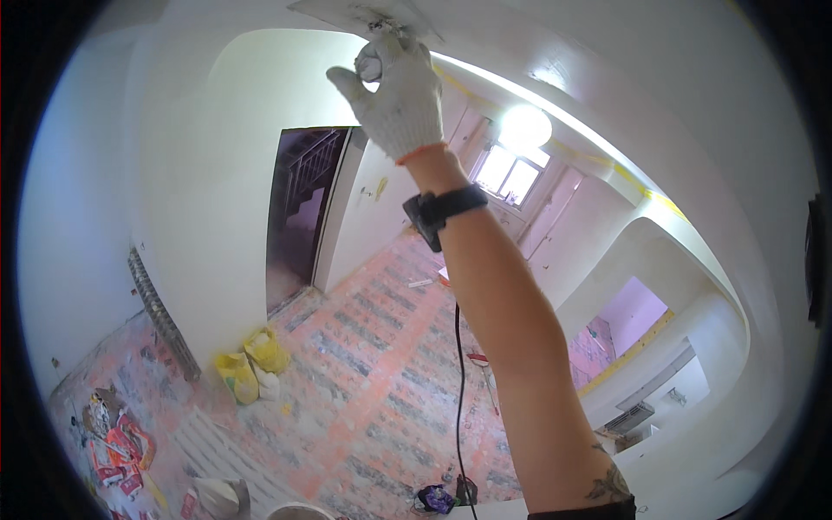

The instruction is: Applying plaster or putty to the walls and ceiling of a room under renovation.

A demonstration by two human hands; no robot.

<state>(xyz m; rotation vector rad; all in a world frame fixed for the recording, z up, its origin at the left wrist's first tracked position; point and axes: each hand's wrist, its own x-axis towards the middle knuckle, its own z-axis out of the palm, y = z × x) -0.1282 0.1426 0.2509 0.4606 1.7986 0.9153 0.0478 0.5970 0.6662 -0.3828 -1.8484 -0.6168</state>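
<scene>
My right hand (390, 100), in a white knit glove with an orange cuff, is raised to the white curved ceiling edge (589, 82). Its fingers are curled round the handle of a flat metal trowel (338, 12), whose blade lies against the surface above; the grip is partly hidden by the glove. A black watch (444, 212) is on my wrist, and a dark cord (459, 373) hangs behind my forearm. My left hand is out of view.
Below are a floor covered in pink sheeting (364, 364), yellow sacks (238, 373), a red pile of materials (121, 451) and a striped tube (160, 308) leaning by the wall. A dark doorway (299, 217) with stairs, a bright lamp (526, 127) and a window (507, 173) are further back.
</scene>
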